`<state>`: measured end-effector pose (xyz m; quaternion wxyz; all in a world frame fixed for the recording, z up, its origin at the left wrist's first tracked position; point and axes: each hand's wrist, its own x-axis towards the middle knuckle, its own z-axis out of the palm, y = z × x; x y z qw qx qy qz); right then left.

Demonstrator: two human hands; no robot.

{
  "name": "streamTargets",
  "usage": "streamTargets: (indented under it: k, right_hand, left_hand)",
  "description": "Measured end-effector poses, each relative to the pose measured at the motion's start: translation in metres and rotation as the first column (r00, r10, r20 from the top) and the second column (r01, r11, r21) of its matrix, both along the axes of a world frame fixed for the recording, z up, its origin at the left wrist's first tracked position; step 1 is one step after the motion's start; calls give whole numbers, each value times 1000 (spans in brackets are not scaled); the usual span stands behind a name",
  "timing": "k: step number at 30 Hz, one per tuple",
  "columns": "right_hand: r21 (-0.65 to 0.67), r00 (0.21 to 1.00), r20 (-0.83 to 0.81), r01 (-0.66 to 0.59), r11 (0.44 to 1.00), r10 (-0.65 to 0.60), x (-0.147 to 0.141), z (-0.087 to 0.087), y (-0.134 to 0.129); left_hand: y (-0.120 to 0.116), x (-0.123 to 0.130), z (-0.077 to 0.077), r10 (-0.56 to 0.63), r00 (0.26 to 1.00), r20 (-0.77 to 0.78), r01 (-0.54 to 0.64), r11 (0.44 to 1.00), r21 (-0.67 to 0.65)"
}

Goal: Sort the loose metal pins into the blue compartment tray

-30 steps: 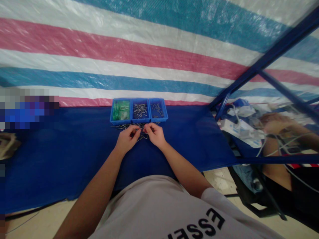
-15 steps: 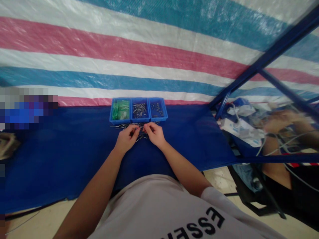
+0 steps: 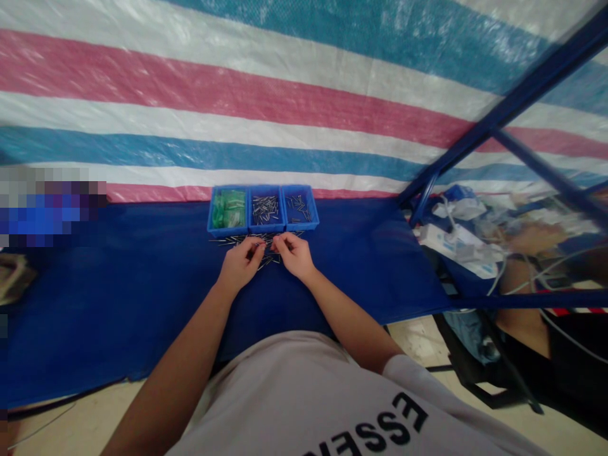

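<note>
My left hand and my right hand are close together above a blue-covered table. Both have thumb and fingers pinched together; whatever lies between the fingertips is too small to make out. Under and around them spreads a loose pile of thin dark metal pins. Just behind the pile, three blue bins stand in a row. Green and clear plastic packets fill the left bin. Short metal pins lie in the middle bin, and fewer pins lie in the right bin.
A striped plastic sheet hangs behind the table. To the right, a blue metal frame rises beside a white box, cables and plastic bags. Another person's arm is there. A brown object sits at the far left.
My hands stay pinched in nearly the same place over the pins. The view has shifted very slightly. At the right, the other person's arm has moved a little.
</note>
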<state>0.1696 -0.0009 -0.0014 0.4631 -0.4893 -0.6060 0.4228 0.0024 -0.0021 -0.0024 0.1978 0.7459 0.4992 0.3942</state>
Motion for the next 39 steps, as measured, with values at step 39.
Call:
streamTargets:
  k: [39]
  right_hand:
    - [18, 1000, -6, -7, 1000, 7, 1, -3, 1]
  left_hand:
    - [0, 0, 0, -14, 1000, 2, 14, 1000, 3]
